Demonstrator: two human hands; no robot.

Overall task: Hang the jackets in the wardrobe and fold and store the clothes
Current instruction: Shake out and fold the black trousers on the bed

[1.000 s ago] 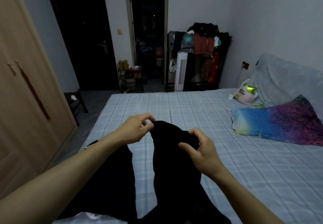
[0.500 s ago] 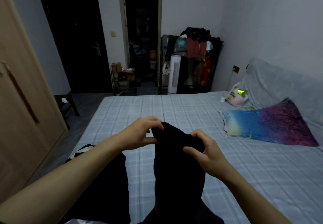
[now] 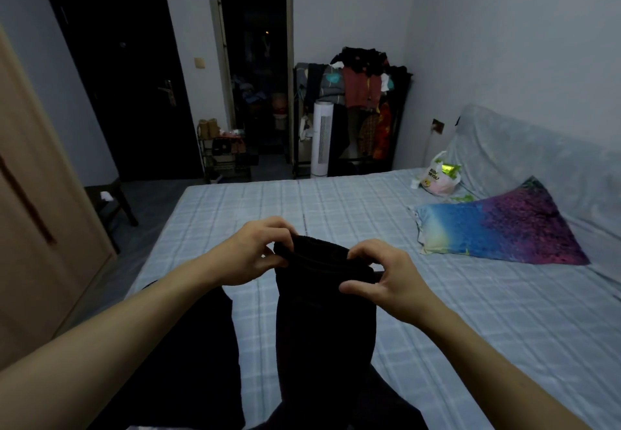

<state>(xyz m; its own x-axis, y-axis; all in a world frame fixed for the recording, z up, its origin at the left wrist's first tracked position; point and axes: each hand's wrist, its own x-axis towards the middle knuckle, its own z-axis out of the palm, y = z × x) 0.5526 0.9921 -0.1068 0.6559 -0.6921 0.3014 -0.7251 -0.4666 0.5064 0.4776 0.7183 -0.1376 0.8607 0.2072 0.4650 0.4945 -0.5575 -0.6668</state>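
Note:
A black garment (image 3: pixel 322 322) hangs above the bed (image 3: pixel 353 208), held up by its top edge. My left hand (image 3: pixel 255 251) pinches the left corner of that edge between thumb and fingers. On the right corner, my right hand (image 3: pixel 383 278) pinches the same edge. The lower part of the garment drops out of view at the bottom. A second dark piece of clothing (image 3: pixel 188 362) lies on the bed beneath my left forearm. The wooden wardrobe (image 3: pixel 40 228) stands at the left with its door closed.
A colourful pillow (image 3: pixel 500 231) and a plastic bag (image 3: pixel 437 177) lie at the head of the bed on the right. Beyond the bed stand a loaded clothes rack (image 3: pixel 363 93), a white tower fan (image 3: pixel 322 137), a shoe shelf (image 3: pixel 225 150) and a dark stool (image 3: pixel 111 201).
Both hands have moved slightly apart along the garment's top edge, which now shows stretched wider between them. The view has shifted a little.

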